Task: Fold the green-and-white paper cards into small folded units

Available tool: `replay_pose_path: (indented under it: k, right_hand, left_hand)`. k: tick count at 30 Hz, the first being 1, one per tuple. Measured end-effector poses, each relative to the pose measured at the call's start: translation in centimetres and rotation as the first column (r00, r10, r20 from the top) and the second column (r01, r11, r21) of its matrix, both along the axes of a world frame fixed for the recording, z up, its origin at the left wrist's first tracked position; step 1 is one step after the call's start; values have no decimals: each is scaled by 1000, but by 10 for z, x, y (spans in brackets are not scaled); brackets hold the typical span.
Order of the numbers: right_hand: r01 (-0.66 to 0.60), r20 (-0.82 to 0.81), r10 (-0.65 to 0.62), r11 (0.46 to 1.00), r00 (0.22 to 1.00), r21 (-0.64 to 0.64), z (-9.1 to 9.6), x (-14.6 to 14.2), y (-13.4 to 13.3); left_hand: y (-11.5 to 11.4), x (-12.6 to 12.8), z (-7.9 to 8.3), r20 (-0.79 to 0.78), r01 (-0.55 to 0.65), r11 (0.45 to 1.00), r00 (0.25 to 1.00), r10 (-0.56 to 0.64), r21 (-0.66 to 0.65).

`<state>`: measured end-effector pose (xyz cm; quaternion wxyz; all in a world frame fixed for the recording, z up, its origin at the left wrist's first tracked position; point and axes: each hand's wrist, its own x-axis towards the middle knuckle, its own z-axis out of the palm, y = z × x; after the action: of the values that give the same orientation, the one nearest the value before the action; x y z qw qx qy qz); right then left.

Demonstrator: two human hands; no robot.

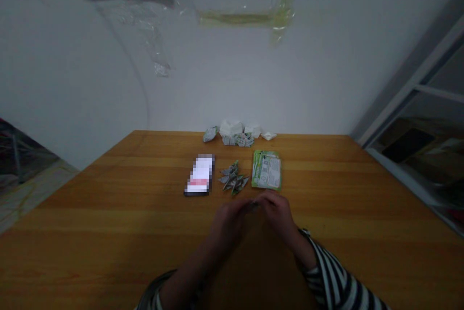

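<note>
Your left hand [228,223] and right hand [277,213] meet in a tight grip, pinching a small folded paper [254,205] over the counter [326,179], just near the pile of paper folds [234,178].

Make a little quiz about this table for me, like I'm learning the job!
1. What do the left hand and right hand pinch between them?
2. True or false: the pile of folded paper pieces lies between the phone and the green-and-white packet.
3. What lies along the far edge of the wooden table?

Key:
1. A small folded paper piece
2. True
3. Crumpled paper
</note>
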<state>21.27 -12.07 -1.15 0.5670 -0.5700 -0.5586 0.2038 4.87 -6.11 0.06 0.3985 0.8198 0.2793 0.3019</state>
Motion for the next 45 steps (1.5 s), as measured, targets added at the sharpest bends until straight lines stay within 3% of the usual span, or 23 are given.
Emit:
replay_pose_path:
  k: [4, 9, 15, 23, 28, 35, 39, 45]
  right_hand:
    - [50, 18, -51, 999, 999, 13, 2, -2, -3]
    - [42, -51, -46, 996, 998, -74, 0, -4, 2]
    - [68, -163, -91, 988, 982, -137, -11, 6, 9]
    - [-42, -223, 8, 988, 975, -149, -13, 11, 12]
    - [-94, -234, 60, 986, 970, -138, -10, 13, 11]
    - [-94, -242, 60, 987, 968, -131, -9, 14, 9]
    - [-83, -243, 52, 989, 969, -121, -9, 14, 9]
    - [-96, -240, 69, 990, 968, -106, -4, 14, 8]
  left_hand:
    - [-1, 3, 9, 6, 17, 996, 1000, -17, -91]
    - [2, 4, 7, 42, -90, 975, 994, 100, -204]
    - [6, 7, 0, 33, -14, 939, 999, 27, -345]
    - [6, 5, 0, 80, 62, 892, 996, -29, -448]
    - [5, 5, 1, 121, 141, 823, 989, -89, -550]
    - [1, 6, 9, 132, 163, 838, 985, -109, -521]
    - [-1, 7, 13, 182, 227, 815, 972, -152, -534]
    - [-2, 5, 13, 161, 204, 815, 977, -137, -543]
